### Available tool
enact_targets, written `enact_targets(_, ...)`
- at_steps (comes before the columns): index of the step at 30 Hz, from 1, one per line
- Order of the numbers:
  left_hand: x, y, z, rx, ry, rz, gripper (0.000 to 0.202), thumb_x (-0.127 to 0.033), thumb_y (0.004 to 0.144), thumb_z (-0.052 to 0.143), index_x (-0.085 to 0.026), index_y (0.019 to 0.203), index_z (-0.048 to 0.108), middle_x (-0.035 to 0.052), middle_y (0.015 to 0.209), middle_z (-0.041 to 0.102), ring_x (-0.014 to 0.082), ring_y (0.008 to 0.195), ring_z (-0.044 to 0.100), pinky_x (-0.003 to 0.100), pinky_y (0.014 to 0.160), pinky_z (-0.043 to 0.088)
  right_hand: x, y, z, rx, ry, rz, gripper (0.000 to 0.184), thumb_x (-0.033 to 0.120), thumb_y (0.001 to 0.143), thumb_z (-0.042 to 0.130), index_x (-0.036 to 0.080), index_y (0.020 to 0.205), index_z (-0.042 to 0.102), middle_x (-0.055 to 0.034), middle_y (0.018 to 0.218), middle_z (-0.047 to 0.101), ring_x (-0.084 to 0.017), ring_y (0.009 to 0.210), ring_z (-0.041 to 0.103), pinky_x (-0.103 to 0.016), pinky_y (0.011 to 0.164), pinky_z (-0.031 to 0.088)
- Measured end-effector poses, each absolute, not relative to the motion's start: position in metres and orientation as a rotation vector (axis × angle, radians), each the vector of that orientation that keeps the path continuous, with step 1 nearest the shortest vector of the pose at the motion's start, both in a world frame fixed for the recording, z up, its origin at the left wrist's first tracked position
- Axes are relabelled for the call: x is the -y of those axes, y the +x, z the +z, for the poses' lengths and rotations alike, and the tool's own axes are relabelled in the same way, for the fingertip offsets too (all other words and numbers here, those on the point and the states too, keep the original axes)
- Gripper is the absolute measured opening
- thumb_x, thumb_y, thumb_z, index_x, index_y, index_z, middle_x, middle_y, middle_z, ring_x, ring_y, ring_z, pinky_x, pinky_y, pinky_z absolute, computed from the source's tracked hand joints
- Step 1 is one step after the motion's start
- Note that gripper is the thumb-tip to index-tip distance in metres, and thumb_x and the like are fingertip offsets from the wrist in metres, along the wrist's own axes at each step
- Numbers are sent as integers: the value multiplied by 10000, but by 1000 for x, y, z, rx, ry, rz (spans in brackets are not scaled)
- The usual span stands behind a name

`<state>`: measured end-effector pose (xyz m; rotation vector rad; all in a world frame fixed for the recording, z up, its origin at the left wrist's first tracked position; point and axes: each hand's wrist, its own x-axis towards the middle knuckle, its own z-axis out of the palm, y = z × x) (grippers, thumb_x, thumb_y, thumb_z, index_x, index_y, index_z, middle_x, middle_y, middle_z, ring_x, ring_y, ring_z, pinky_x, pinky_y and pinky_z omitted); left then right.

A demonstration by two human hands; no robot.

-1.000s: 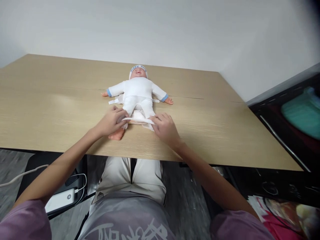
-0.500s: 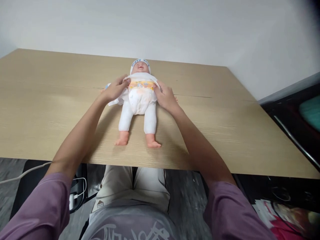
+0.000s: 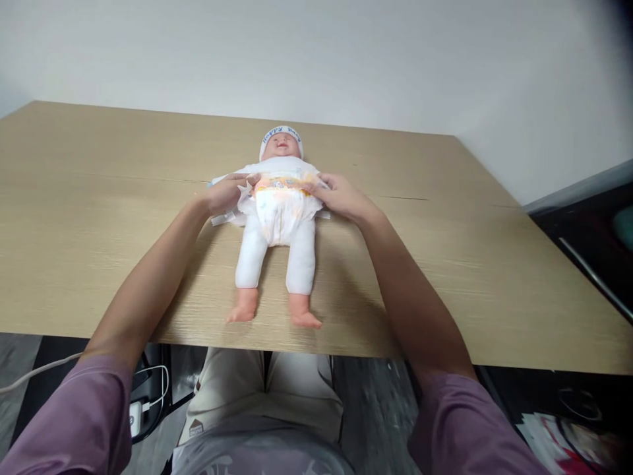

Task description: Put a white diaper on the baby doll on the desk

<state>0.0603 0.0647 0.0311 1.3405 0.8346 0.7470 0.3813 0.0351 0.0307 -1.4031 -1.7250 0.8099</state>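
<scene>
A baby doll point(image 3: 301, 260) lies on its back on the table, feet towards me, in a white headband with blue lettering and white clothes. Around its hips is a white diaper point(image 3: 279, 214) with an orange printed band across the belly. At the diaper's left upper corner, my left hand point(image 3: 230, 193) is closed with thumb and fingers on the edge. My right hand point(image 3: 342, 196) pinches the opposite upper edge. White side flaps of the diaper stick out beneath both hands. The doll's arms are mostly hidden by my hands.
The wooden table point(image 3: 99, 264) spreads to both sides, with a seam across it. A white wall point(image 3: 306, 59) stands behind. Below the front edge are a white charger point(image 3: 136, 417) with a cable at left and papers point(image 3: 548, 435) at right.
My hands have drawn the diaper's upper edge down and apart, and more of the doll's white top shows above it. The view has tilted, so the doll sits lower in the picture.
</scene>
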Motion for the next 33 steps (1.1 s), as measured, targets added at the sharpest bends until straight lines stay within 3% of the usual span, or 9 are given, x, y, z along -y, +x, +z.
enact_targets(3,-66,61,36,-865,1301,727,388,-558,977,855,-179,986,769,98,1002,831,289,1101,775,410,1015,607,-32,386,40,1735,-1588,540,343,540,997,782,231,1148,790,-96,1084,841,-318,1016,785,-550,1045,656)
enact_targets(6,-68,61,38,-897,1299,697,338,-518,970,850,-190,941,775,87,942,824,295,1072,797,393,982,622,-17,376,50,1743,-1507,218,312,456,1088,653,248,1301,747,-148,1321,801,-361,1224,753,-625,1215,570)
enact_targets(9,-69,60,37,-910,1286,696,336,-513,927,890,-194,921,786,73,900,817,282,1003,803,383,966,634,-1,356,53,1947,-1149,222,464,512,1166,535,250,1521,678,-150,1586,713,-352,1512,627,-597,1359,471)
enact_targets(12,-71,58,39,-907,1299,689,403,-565,886,928,-184,941,808,84,919,829,285,1002,802,387,982,640,4,343,42,2160,-948,410,638,636,1190,456,286,1711,572,-84,1814,551,-304,1735,434,-561,1478,315)
enact_targets(17,-72,48,55,-940,1423,581,635,-776,913,843,-176,1119,855,128,1105,862,333,1114,798,403,979,631,-4,340,22,2190,-995,552,743,736,1190,371,334,1805,481,-40,1918,407,-285,1832,253,-585,1524,134)
enact_targets(21,-70,40,69,-943,1584,461,574,-642,862,953,-213,1229,850,104,1155,852,273,1003,784,372,896,608,-1,338,22,2129,-997,582,750,796,1161,392,372,1761,543,-27,1887,460,-302,1817,290,-608,1514,171)
enact_targets(24,-71,37,72,-959,1652,502,474,-507,808,1011,-243,1165,847,82,1031,832,256,896,753,390,851,604,9,341,20,1986,-1046,526,724,781,1162,393,343,1702,596,-78,1802,568,-327,1743,424,-598,1473,303)
enact_targets(28,-73,38,72,-1017,1677,580,414,-485,836,980,-233,1124,823,96,955,799,295,945,754,457,911,620,27,368,6,1736,-1300,333,572,673,1165,432,274,1465,712,-162,1493,759,-361,1383,706,-571,1280,522)
enact_targets(33,-51,63,83,-1283,2108,889,229,-371,992,776,-251,1185,746,139,1296,793,327,1144,721,555,1076,592,41,412,-15,1739,-1646,267,385,617,1066,642,248,1137,730,-122,1039,803,-330,982,736,-499,1030,584)
